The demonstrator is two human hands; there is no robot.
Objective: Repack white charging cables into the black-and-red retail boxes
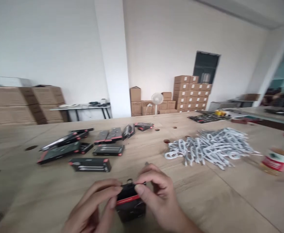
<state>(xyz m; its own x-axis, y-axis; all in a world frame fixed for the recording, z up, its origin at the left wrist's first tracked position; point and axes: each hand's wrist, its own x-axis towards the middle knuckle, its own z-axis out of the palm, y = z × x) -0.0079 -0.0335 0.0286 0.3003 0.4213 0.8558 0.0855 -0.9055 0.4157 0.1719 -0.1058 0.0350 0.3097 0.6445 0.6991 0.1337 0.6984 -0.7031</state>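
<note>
A small black box with a red stripe [130, 205] is held upright at the near middle of the wooden table. My left hand [95, 204] grips its left side, thumb and fingers at the top edge. On the right, my right hand [157, 194] pinches the box's top corner between thumb and forefinger. A dark hanging tab shows between the two hands. Beyond them lie several flat black boxes [90, 164] with red ends, some overlapping. To the right sits a heap of white coiled cables [212, 147].
A jar with a red lid [278, 158] stands at the right. Round holes dot the wooden tabletop [192, 194]. Dark packaging sheets [205, 117] lie at the far edge. Behind are stacked cartons [190, 94], a white fan [157, 98] and a side table [83, 106].
</note>
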